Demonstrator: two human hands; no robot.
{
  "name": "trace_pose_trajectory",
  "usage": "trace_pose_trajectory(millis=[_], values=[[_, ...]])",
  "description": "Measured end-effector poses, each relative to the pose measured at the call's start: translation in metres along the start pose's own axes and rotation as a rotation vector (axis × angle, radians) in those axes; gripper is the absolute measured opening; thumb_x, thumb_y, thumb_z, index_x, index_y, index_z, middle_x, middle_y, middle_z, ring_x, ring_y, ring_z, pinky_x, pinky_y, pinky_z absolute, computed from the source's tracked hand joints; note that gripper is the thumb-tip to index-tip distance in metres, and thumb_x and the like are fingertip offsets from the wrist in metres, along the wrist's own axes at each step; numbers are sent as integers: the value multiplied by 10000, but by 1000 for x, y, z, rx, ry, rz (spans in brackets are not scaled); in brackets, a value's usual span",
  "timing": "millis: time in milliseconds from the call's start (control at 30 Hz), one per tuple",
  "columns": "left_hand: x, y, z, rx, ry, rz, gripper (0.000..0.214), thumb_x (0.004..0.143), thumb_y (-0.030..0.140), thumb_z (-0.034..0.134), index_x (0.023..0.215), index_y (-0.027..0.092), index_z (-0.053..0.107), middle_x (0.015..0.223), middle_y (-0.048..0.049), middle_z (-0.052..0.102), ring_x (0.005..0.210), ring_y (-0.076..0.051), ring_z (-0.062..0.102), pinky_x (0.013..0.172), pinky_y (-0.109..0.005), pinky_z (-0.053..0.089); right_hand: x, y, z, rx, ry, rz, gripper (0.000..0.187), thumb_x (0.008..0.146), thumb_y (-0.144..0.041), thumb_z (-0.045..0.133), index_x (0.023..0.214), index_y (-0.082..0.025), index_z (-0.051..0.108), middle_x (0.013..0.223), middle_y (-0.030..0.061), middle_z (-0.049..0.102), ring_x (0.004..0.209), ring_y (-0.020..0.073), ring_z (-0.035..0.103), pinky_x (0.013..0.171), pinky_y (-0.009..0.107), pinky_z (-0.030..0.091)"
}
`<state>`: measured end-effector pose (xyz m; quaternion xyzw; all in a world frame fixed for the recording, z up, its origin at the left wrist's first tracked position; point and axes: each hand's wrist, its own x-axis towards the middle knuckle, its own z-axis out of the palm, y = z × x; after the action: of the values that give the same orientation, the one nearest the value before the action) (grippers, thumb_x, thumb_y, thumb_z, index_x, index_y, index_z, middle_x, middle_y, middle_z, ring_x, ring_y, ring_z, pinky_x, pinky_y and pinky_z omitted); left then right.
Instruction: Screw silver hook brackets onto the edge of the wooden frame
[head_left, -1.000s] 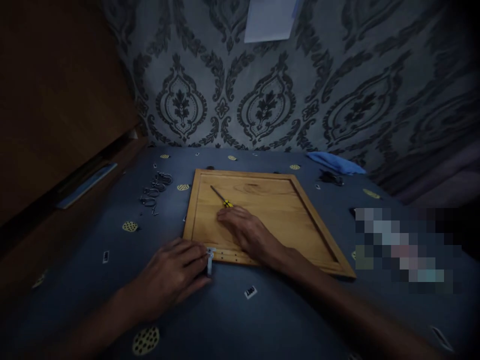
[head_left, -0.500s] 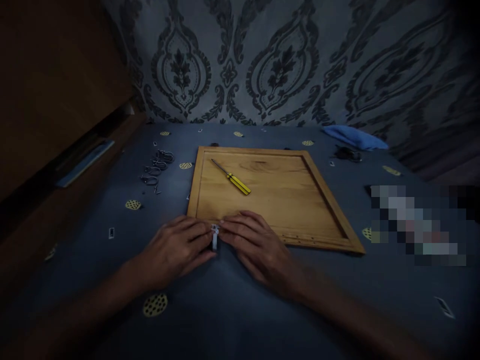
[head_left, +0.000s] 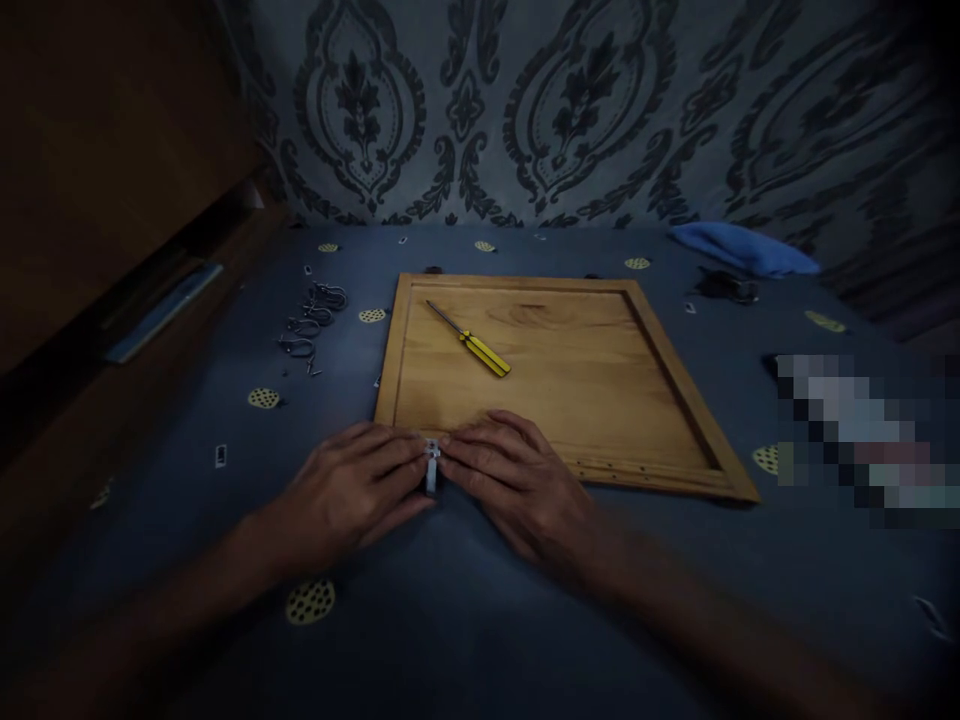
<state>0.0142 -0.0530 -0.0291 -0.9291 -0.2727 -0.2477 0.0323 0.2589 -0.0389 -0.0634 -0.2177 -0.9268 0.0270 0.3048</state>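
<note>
A wooden framed panel [head_left: 555, 390], like a cabinet door, lies flat on the blue patterned cloth. At its near left corner is a small silver metal hinge [head_left: 432, 465]. My left hand [head_left: 356, 490] grips the hinge from the left, with fingertips at its edge and the thumb below. From the right, my right hand [head_left: 517, 480] presses its bent fingers against the hinge, and they partly cover the panel's near edge. Upon the panel rests a screwdriver [head_left: 484, 353] with a yellow handle, its shaft pointing to the far left.
Several curved metal pieces [head_left: 311, 320] lie left of the panel. A blue cloth [head_left: 742, 248] and a dark object [head_left: 726, 286] sit at the far right. A blurred-out item [head_left: 862, 430] lies at right. Wooden furniture [head_left: 112, 150] borders the left; a patterned wall [head_left: 480, 110] stands behind.
The camera view has shifted slightly, so the panel's far side sits higher and its right side farther right. Both hands stay at the hinge, with little visible finger movement.
</note>
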Motion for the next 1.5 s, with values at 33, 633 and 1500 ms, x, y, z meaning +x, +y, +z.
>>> trace_pose_trajectory(millis=[33, 633, 1500], values=[[0, 0, -1, -5, -3, -1, 217, 1032, 258, 578, 1109, 85, 684, 1058, -109, 786, 1019, -227, 754, 879, -361, 641, 0, 0, 0, -4, 10, -7, 330, 1026, -117, 486, 1309, -150, 653, 1225, 125, 758, 1163, 247, 659, 1059, 552, 497], [0, -1, 0, -18, 8, -20, 201, 1043, 263, 558, 1088, 107, 678, 1077, -117, 785, 1025, -226, 753, 882, -363, 626, 0, -2, -1, -32, 2, 7, 266, 1074, -178, 462, 1223, -190, 681, 1189, 71, 768, 1175, 214, 637, 1109, 506, 446], [-5, -1, 6, -109, 1, -115, 179, 957, 226, 707, 1112, 146, 670, 1121, -94, 780, 1091, -225, 742, 942, -367, 621, -2, -4, 0, 12, -55, 73, 214, 1027, -183, 582, 1180, -234, 722, 1191, 53, 752, 1176, 219, 625, 1172, 558, 395]])
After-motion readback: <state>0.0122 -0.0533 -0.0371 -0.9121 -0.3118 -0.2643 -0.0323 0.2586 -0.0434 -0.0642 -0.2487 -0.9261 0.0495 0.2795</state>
